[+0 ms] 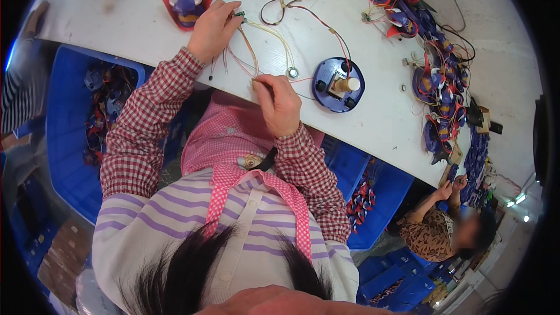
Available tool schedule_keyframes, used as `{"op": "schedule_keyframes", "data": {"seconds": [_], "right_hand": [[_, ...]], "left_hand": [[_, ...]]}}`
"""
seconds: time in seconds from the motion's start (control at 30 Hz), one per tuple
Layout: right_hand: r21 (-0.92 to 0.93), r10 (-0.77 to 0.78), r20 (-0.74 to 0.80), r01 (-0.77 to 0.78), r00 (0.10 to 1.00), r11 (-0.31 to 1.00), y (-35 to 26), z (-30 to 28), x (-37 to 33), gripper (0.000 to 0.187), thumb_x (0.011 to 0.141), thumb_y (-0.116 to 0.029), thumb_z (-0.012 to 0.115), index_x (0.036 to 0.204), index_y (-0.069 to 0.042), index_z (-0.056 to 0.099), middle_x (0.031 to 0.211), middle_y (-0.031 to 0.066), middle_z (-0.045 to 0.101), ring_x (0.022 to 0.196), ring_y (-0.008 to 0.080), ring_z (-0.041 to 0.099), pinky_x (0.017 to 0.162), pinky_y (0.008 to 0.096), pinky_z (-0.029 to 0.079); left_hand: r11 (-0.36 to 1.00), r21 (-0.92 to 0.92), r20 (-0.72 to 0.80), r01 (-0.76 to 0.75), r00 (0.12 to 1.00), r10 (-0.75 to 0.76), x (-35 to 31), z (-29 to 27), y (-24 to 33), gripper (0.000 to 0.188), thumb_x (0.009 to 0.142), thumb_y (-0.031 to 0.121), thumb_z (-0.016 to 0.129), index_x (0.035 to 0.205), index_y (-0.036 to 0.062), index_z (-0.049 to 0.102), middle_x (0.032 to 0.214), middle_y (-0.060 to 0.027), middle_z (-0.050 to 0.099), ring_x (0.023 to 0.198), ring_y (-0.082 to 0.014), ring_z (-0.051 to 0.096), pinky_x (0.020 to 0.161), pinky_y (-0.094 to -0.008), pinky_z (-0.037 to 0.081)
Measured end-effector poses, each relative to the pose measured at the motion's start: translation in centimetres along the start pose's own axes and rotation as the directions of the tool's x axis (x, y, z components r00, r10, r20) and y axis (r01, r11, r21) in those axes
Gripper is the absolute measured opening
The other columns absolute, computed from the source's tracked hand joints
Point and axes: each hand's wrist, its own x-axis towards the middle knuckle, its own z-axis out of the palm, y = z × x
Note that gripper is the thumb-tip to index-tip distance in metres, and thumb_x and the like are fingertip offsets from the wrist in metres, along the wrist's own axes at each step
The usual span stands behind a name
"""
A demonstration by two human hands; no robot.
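Note:
Between the thumb and fingers of my left hand (214,30) is a small green circuit board (240,16) with several thin wires running from it. My right hand (281,104) pinches orange-brown wires (253,58) close to the table's near edge. Just beyond my left hand lies a red, purple and white toy part (188,7) with wing-like sides. Yellowish wires lead from the board toward a small round metallic piece (292,73). To the right of my right hand sits a round purple base (331,101) carrying a white-tipped mechanism (350,84), with wires joined to it.
A red-and-black cable (303,7) loops across the white table (373,122). Several purple toy assemblies (437,81) with loose wires pile up along its right side. Blue bins (61,134) of parts stand below the edge. Another person (434,230) works at the far right.

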Motion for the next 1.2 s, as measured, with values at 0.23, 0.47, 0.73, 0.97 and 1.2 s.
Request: {"op": "schedule_keyframes", "data": {"seconds": [0.23, 0.47, 0.73, 0.97, 1.2], "right_hand": [[0.491, 0.39, 0.074, -0.374, 0.918, 0.787, -0.9, -1.0, 0.2, 0.014, 0.086, -0.002, 0.06, 0.1, 0.0, 0.059, 0.08, 0.0055, 0.058, 0.061, 0.0113, 0.052, 0.055, 0.0206, 0.042], [0.546, 0.429, 0.127, -0.424, 0.895, 0.723, -1.6, -0.5, 0.1, 0.013, 0.09, -0.006, 0.057, 0.103, -0.001, 0.059, 0.084, 0.0048, 0.059, 0.062, 0.008, 0.052, 0.055, 0.0168, 0.042], [0.465, 0.384, 0.125, -0.395, 0.915, 0.792, -1.5, -0.9, -0.1, 0.016, 0.091, -0.006, 0.057, 0.105, 0.0, 0.059, 0.082, 0.0048, 0.061, 0.06, 0.0072, 0.051, 0.054, 0.0163, 0.041], [-0.409, -0.138, -0.087, 0.091, 0.987, 0.908, 0.5, -3.3, 1.4, 0.021, 0.087, -0.006, 0.059, 0.108, -0.002, 0.061, 0.094, 0.0081, 0.06, 0.063, 0.017, 0.056, 0.053, 0.0238, 0.046], [-0.748, 0.037, 0.001, -0.024, 0.999, 0.663, 0.0, -2.9, 1.7, 0.025, 0.081, -0.003, 0.063, 0.106, -0.005, 0.062, 0.105, 0.0093, 0.056, 0.065, 0.0215, 0.057, 0.056, 0.0274, 0.048]], "left_hand": [[0.988, 0.023, -0.071, -0.152, 0.986, 0.153, -4.0, -3.5, 5.9, 0.023, 0.085, 0.006, 0.059, 0.107, 0.0005, 0.058, 0.087, -0.0073, 0.056, 0.069, -0.0142, 0.05, 0.063, -0.0227, 0.043], [0.811, -0.438, 0.329, 0.388, 0.909, -0.257, -9.6, -2.7, 8.2, 0.014, 0.088, 0.011, 0.059, 0.096, 0.0003, 0.058, 0.073, -0.004, 0.057, 0.059, -0.0106, 0.051, 0.053, -0.0213, 0.041], [0.301, -0.656, 0.569, 0.692, 0.715, -0.405, -9.7, -1.9, 7.4, 0.01, 0.093, 0.012, 0.054, 0.094, 0.0015, 0.056, 0.07, -0.0031, 0.057, 0.05, -0.0041, 0.05, 0.04, -0.0125, 0.036], [0.264, -0.685, 0.542, 0.679, 0.717, -0.439, -9.7, -2.3, 7.0, 0.009, 0.093, 0.011, 0.055, 0.091, 0.0013, 0.055, 0.068, -0.0033, 0.057, 0.046, -0.0036, 0.049, 0.036, -0.0124, 0.035], [0.335, -0.672, 0.515, 0.66, 0.742, -0.429, -9.7, -2.4, 7.0, 0.009, 0.092, 0.009, 0.056, 0.089, 0.0011, 0.055, 0.065, -0.0028, 0.057, 0.043, -0.0031, 0.047, 0.035, -0.0129, 0.034]]}}
